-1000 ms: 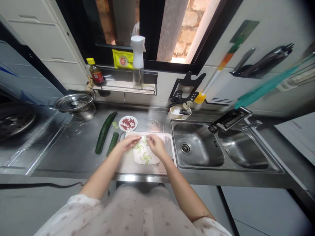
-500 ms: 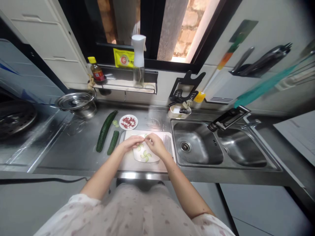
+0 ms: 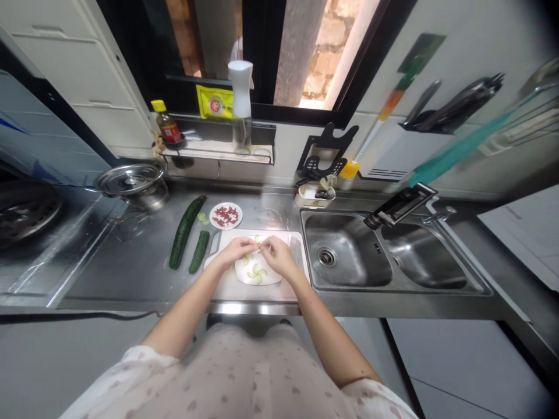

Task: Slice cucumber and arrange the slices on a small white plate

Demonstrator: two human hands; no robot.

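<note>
Over a white plate [image 3: 266, 280], my left hand [image 3: 238, 251] and my right hand [image 3: 278, 255] meet at the fingertips. Both are closed in a pinch on a small pale green piece that looks like a cucumber slice, partly hidden by the fingers. Thin cucumber slices [image 3: 257, 273] lie on the plate in a pinwheel shape, with more partly covered by my hands. Under the plate is a white cutting board [image 3: 222, 291]. Left of it lie a long whole cucumber [image 3: 186, 233] and a shorter cut cucumber [image 3: 200, 251].
A small white dish [image 3: 226, 225] of chopped red pieces stands behind the board, beside a few cucumber slices [image 3: 203, 219]. A double sink [image 3: 349, 250] with a black faucet [image 3: 399, 206] is at the right. A lidded steel pot [image 3: 133, 183] stands back left.
My hands stay together over the plate, with the fingertips shifting slightly. The whole view has moved a little, so things appear slightly further left.
</note>
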